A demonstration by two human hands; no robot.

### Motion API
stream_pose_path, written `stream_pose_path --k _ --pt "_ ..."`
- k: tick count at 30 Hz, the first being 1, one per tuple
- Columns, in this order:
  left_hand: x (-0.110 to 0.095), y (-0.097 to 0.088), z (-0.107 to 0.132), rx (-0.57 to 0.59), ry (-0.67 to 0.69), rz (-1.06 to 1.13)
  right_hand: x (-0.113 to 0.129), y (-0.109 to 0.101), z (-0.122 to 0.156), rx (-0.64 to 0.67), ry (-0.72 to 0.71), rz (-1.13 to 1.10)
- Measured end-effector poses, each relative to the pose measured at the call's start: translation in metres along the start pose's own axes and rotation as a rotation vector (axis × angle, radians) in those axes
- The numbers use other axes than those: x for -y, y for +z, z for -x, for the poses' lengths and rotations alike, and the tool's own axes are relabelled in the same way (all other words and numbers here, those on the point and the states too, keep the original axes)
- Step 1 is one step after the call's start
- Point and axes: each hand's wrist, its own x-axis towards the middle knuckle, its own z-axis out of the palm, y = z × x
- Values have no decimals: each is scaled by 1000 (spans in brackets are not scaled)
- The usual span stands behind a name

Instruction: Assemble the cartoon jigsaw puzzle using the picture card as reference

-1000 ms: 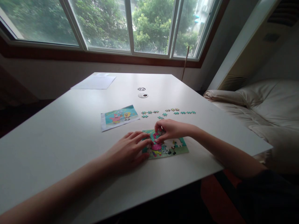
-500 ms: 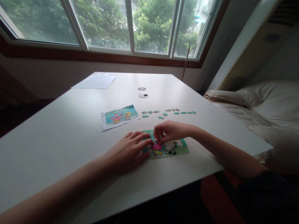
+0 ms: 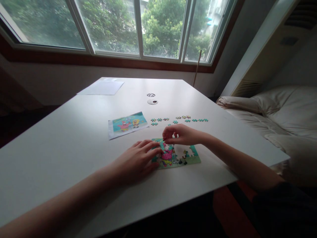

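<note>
A small, partly assembled cartoon jigsaw puzzle (image 3: 182, 158) lies near the front edge of the white table (image 3: 61, 138). My left hand (image 3: 138, 160) rests flat on the table, fingers stretched out, its fingertips on the puzzle's left edge. Raised a little above the puzzle's top edge, my right hand (image 3: 179, 135) has its fingers curled in a pinch; what they hold, if anything, is too small to make out. A row of loose puzzle pieces (image 3: 179, 119) lies just beyond the right hand.
A printed reference picture (image 3: 127, 125) lies left of the loose pieces. A white sheet (image 3: 100, 88) sits at the far left, two round cable ports (image 3: 152, 99) mid-table. A bed with pale bedding (image 3: 279, 112) stands right of the table, windows behind.
My right hand has lifted from the middle of the puzzle and drawn back toward its top edge, uncovering the pink figure. My left hand has stayed in place.
</note>
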Motion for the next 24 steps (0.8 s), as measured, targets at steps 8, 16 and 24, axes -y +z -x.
stream_pose_path --k 8,16,24 --pt "0 0 -1 0 10 7 0 1 0 18 -37 113" --pt "0 -1 -1 10 3 -1 -4 -1 -1 27 48 117" --pt "0 -1 0 5 10 3 -6 0 -2 -2 37 157"
